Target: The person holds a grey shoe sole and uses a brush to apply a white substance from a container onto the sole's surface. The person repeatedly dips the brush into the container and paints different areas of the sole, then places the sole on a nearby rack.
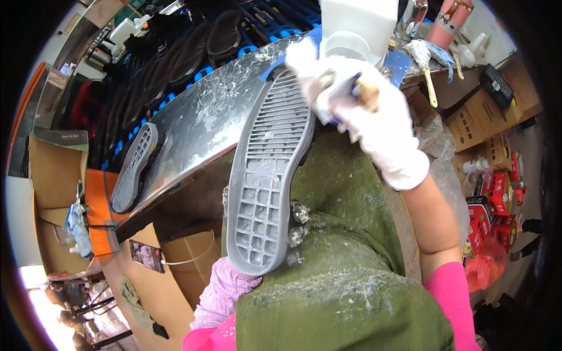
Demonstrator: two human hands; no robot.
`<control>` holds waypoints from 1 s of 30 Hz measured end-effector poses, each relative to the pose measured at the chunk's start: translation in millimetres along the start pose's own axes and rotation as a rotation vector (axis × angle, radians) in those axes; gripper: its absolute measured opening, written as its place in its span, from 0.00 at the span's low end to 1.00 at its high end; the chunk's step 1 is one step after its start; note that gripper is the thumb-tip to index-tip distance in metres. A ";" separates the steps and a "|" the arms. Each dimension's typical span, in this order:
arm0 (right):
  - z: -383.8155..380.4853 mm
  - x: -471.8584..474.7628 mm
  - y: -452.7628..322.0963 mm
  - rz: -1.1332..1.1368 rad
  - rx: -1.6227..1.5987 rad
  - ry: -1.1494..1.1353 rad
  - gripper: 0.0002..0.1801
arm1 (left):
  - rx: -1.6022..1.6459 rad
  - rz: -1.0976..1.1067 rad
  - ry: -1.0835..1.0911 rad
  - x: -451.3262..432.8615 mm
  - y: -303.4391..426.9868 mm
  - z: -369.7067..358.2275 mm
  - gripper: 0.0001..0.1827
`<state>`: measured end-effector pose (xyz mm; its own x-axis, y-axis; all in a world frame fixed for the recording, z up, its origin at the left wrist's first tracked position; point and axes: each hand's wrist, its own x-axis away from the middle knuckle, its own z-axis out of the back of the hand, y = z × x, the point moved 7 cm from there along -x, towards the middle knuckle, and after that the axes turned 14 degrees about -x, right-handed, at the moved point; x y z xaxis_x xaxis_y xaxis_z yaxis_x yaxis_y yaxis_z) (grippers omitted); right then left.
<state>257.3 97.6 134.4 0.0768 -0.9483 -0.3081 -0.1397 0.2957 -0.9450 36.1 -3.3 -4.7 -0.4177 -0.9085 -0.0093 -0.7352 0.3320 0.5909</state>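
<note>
A grey shoe sole with a ribbed forefoot and a gridded heel lies lengthwise before me, toe away. My left hand holds it from beneath. Only glue-crusted fingertips show at its right edge, and a lilac striped sleeve cover at the heel. By the toe, my right hand, in a white glove and motion-blurred, is closed around a small tool with a yellowish handle end; its kind is unclear. Just beyond the right hand stands a cut-open white plastic container.
A metal-topped bench smeared with dried glue carries another grey sole. Dark soles line a blue rack behind. Glue-caked brushes and a pink tumbler stand right. A phone with a cable leans on cardboard at left.
</note>
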 end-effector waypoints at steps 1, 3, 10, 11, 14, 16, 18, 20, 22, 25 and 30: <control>-11.2 8.0 9.7 -0.047 -0.084 -0.040 0.10 | -0.047 -0.021 0.018 -1.2 0.3 1.0 0.36; -34.3 24.3 28.6 -0.152 -0.244 -0.110 0.08 | -0.152 -0.078 0.046 -2.0 5.2 0.9 0.34; -97.8 99.8 -19.7 0.110 0.148 -0.639 0.13 | 0.103 -0.149 0.364 63.0 -0.2 61.6 0.27; -101.5 112.6 -12.6 -0.036 0.096 -0.736 0.15 | 0.204 -0.145 0.439 78.5 -1.4 75.7 0.25; -77.3 106.7 -11.6 0.058 -0.138 -0.517 0.18 | -0.460 -0.367 0.518 51.9 19.1 42.2 0.28; -47.5 84.2 -13.2 0.160 -0.199 -0.275 0.16 | -0.446 -0.053 0.156 10.2 9.2 -11.4 0.39; -11.8 56.2 -24.3 0.114 -0.159 0.022 0.15 | 0.121 0.178 -0.003 23.6 -4.8 6.7 0.43; 12.3 34.1 -35.8 -0.007 -0.135 0.200 0.16 | 0.436 0.327 -0.035 38.0 -13.9 17.8 0.47; 15.5 15.2 -44.0 0.039 -0.128 0.159 0.18 | 0.391 0.316 0.113 43.1 -15.8 23.4 0.47; -9.0 -6.4 -44.0 0.293 0.088 -0.028 0.14 | 0.494 0.370 0.260 54.0 -23.5 34.0 0.48; -21.3 -0.3 -15.8 0.254 0.457 -0.110 0.11 | 0.264 0.358 0.157 50.1 -16.7 29.7 0.46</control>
<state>238.5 90.8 151.8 0.2027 -0.8297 -0.5202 0.2754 0.5580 -0.7828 11.5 -46.9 -38.9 -0.5988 -0.7458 0.2921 -0.6790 0.6661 0.3088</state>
